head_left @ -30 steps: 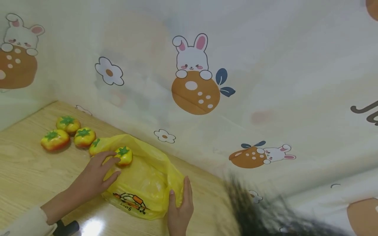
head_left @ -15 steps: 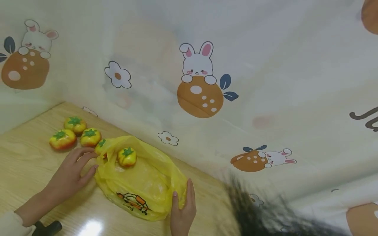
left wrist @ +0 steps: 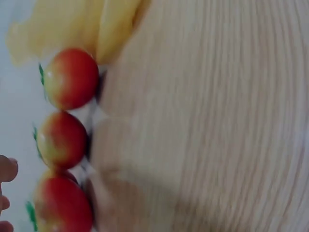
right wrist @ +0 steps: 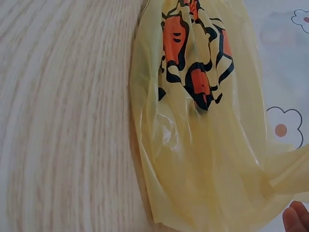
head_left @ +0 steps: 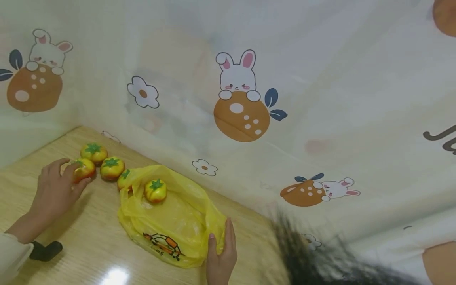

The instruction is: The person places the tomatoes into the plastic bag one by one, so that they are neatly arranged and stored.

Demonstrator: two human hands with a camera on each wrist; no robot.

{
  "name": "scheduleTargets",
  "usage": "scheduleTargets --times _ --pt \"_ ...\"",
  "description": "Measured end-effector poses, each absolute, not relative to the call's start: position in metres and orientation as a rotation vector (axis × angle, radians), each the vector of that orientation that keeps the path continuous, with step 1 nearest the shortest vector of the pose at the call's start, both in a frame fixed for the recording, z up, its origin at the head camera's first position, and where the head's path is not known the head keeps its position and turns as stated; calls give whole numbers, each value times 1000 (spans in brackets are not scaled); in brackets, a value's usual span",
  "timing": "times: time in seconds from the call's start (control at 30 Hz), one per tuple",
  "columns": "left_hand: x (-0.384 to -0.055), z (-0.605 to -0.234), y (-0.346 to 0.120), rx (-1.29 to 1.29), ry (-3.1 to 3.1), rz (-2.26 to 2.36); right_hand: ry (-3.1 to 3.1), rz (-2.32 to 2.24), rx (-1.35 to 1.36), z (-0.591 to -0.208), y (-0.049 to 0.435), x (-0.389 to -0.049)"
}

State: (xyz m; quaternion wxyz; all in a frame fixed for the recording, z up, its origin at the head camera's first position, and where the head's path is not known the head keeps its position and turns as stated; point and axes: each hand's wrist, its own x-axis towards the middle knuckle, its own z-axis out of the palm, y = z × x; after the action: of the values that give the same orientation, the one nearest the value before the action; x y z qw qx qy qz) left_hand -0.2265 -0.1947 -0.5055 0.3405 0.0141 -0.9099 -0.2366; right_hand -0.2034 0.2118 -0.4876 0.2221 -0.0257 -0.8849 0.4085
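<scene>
My left hand [head_left: 55, 192] reaches over the leftmost yellow-red tomato [head_left: 84, 170], fingers above it and thumb at its near side. In the left wrist view the fingertips [left wrist: 7, 169] show apart from the tomatoes; whether they touch in the head view is hard to tell. Two more tomatoes, one behind [head_left: 94, 153] and one to the right [head_left: 112, 169], sit close by. A thin yellow plastic bag [head_left: 178, 221] lies spread out, with one tomato [head_left: 155, 191] within its mouth and another [head_left: 124, 181] partly hidden behind its left edge. My right hand [head_left: 222, 255] rests against the bag's right side, fingers straight.
A pale cloth wall [head_left: 171, 130] printed with rabbits and flowers stands along the back of the wooden table [head_left: 85, 233]. Dark blurred hair [head_left: 306, 253] covers the lower right. A black strap piece [head_left: 46, 251] sits below the left wrist.
My left hand has left the tomato in the bag and moved left to the leftmost tomato. The right hand stays at the bag. The head view has shifted slightly.
</scene>
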Motion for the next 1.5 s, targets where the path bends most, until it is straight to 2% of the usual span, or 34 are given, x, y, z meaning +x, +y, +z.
scheduleTargets --times 0.57,1.03,1.5 --pt "-240 -524 -211 144 -2622 -825 -2470 1111 -53 -492 211 -199" --pt "-247 -537 -210 188 -2545 -1005 -2463 1088 -38 -498 209 -199" --pt "-240 -530 -207 98 -2514 -967 -2454 1152 -60 -500 201 -200"
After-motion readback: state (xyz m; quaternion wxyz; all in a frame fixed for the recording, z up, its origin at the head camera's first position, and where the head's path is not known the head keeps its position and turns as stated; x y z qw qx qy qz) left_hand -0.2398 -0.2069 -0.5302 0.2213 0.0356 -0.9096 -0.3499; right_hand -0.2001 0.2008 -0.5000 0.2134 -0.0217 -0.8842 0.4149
